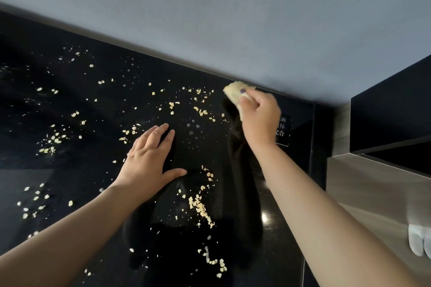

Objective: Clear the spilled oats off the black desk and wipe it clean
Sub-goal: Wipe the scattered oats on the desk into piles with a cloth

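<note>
Pale oat flakes point(200, 208) lie scattered over the glossy black desk point(77, 165), in small heaps and single flakes from the far left to the near edge. My right hand point(258, 119) grips a yellowish cloth point(234, 93) near the desk's back edge by the wall, its fingers curled round it. My left hand point(151, 158) lies flat on the desk with straight, spread fingers, just left of the middle. Both forearms reach in from the bottom of the view and throw dark reflections on the surface.
A grey wall point(233, 18) runs along the desk's back edge. At the right stand a dark cabinet point(391, 112) and a brushed-metal surface point(373, 193). A small printed label point(283, 131) sits on the desk's right end. Something white point(417, 240) shows at the right edge.
</note>
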A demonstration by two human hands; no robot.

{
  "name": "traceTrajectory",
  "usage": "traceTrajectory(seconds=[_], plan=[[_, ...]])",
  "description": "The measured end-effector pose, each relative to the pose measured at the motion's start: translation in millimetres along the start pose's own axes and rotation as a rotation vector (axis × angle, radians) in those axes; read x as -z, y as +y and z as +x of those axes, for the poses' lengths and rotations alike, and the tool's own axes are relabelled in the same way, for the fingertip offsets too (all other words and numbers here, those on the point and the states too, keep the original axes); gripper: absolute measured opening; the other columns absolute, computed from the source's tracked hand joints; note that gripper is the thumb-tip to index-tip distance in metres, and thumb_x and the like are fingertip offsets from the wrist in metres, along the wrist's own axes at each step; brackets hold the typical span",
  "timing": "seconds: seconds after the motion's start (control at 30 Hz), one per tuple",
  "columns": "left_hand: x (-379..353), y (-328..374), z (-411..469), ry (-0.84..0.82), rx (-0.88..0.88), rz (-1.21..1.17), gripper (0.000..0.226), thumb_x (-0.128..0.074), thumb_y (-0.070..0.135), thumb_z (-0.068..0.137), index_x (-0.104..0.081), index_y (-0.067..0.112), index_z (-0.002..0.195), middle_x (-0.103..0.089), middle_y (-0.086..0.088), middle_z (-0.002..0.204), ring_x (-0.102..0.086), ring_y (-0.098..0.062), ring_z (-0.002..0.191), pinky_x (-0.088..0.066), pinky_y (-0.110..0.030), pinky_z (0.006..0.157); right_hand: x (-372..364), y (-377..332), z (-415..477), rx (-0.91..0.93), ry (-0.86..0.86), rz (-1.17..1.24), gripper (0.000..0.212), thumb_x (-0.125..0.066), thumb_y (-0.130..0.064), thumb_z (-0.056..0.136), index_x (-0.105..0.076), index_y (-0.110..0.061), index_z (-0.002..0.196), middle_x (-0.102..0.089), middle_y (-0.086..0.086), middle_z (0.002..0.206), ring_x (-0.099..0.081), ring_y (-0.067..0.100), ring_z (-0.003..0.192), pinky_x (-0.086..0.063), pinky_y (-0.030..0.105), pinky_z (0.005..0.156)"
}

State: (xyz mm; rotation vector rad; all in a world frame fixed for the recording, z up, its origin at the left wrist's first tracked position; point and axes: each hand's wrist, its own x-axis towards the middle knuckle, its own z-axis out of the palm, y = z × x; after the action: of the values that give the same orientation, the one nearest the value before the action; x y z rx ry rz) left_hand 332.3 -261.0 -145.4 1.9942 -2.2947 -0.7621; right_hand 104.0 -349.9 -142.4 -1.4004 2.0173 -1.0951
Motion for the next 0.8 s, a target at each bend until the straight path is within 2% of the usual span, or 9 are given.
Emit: traceTrajectory(seconds=[0.07, 0.13, 0.27, 0.4, 0.47, 0.53, 0.6, 0.73, 0.8], plan=[[-0.8, -0.9, 0.3, 0.004, -0.004, 0.007, 0.097, -0.057, 0.066, 0.076, -0.015, 0.023, 0.152, -0.004, 0.007, 0.159, 0.002, -0.016, 0.146, -0.013, -0.039, 0.118, 1.3, 7.5, 17.8, -0.033, 0.062, -0.075, 0.025, -0.055, -0.012, 0.09, -0.07, -0.011, 0.11, -0.061, 0.008, 0.107, -0.055, 0.02, 0.101, -0.03, 0.01, 0.079], [-1.2, -0.9, 0.3, 0.004, -0.006, 0.02, 0.097, -0.056, 0.066, 0.077, -0.012, 0.023, 0.152, -0.002, 0.007, 0.159, 0.003, -0.016, 0.146, -0.01, -0.037, 0.118, -5.5, 17.7, 27.7, -0.056, 0.041, -0.186, 0.027, -0.052, -0.013, 0.093, -0.067, -0.01, 0.114, -0.058, 0.012, 0.114, -0.053, 0.026, 0.108, -0.03, 0.016, 0.082], [-1.4, -0.8, 0.6, 0.013, -0.011, 0.029, 0.097, -0.055, 0.066, 0.078, -0.011, 0.023, 0.153, 0.0, 0.006, 0.159, 0.005, -0.016, 0.146, -0.006, -0.035, 0.118, -24.9, 14.6, 5.5, 0.012, -0.025, -0.342, 0.027, -0.052, -0.014, 0.094, -0.066, -0.011, 0.117, -0.056, 0.012, 0.117, -0.049, 0.028, 0.107, -0.028, 0.021, 0.078], [-0.1, 0.0, 0.2, 0.024, -0.019, 0.029, 0.096, -0.055, 0.066, 0.079, -0.011, 0.022, 0.153, -0.001, 0.005, 0.159, 0.005, -0.016, 0.146, -0.002, -0.033, 0.117, -36.0, -1.8, -50.1, 0.126, -0.195, -0.183, 0.024, -0.058, -0.014, 0.092, -0.069, -0.011, 0.113, -0.06, 0.006, 0.114, -0.054, 0.019, 0.104, -0.034, 0.018, 0.085], [0.9, 1.1, 0.1, 0.029, -0.029, 0.043, 0.096, -0.053, 0.066, 0.08, -0.009, 0.021, 0.153, 0.0, 0.004, 0.159, 0.006, -0.015, 0.146, 0.003, -0.029, 0.114, -32.0, -9.0, -69.7, 0.023, -0.244, 0.006, 0.021, -0.06, -0.018, 0.091, -0.072, -0.014, 0.108, -0.063, 0.002, 0.101, -0.057, 0.008, 0.092, -0.039, 0.013, 0.078], [1.8, 1.9, -0.3, 0.026, -0.039, 0.053, 0.096, -0.052, 0.066, 0.081, -0.008, 0.021, 0.153, 0.002, 0.004, 0.159, 0.007, -0.015, 0.146, 0.006, -0.026, 0.111, -21.3, -14.6, -74.3, -0.067, -0.201, 0.138, 0.019, -0.062, -0.02, 0.09, -0.074, -0.017, 0.104, -0.063, -0.002, 0.094, -0.057, 0.003, 0.086, -0.039, 0.008, 0.072], [2.2, 2.0, -0.5, 0.031, -0.039, 0.051, 0.096, -0.052, 0.066, 0.081, -0.008, 0.02, 0.153, 0.001, 0.003, 0.16, 0.006, -0.016, 0.146, 0.006, -0.026, 0.111, -6.3, -15.7, -64.1, -0.056, -0.105, 0.147, 0.018, -0.063, -0.02, 0.09, -0.074, -0.017, 0.104, -0.062, -0.003, 0.093, -0.056, 0.002, 0.085, -0.037, 0.005, 0.072], [3.4, 3.2, -0.7, 0.026, -0.036, 0.046, 0.096, -0.055, 0.064, 0.081, -0.011, 0.019, 0.153, -0.002, 0.001, 0.16, 0.003, -0.019, 0.147, 0.001, -0.031, 0.116, 10.9, 6.0, -25.2, -0.013, -0.026, -0.111, 0.022, -0.056, -0.014, 0.093, -0.071, -0.013, 0.11, -0.059, 0.004, 0.1, -0.055, 0.014, 0.09, -0.034, 0.002, 0.071], [3.5, 4.0, -0.9, 0.027, -0.037, 0.049, 0.096, -0.056, 0.063, 0.081, -0.011, 0.018, 0.153, -0.002, 0.0, 0.16, 0.002, -0.019, 0.147, 0.001, -0.032, 0.116, 7.9, 19.4, -17.7, -0.027, -0.04, -0.263, 0.024, -0.054, -0.013, 0.094, -0.07, -0.011, 0.112, -0.059, 0.009, 0.106, -0.056, 0.023, 0.098, -0.035, 0.011, 0.073]])
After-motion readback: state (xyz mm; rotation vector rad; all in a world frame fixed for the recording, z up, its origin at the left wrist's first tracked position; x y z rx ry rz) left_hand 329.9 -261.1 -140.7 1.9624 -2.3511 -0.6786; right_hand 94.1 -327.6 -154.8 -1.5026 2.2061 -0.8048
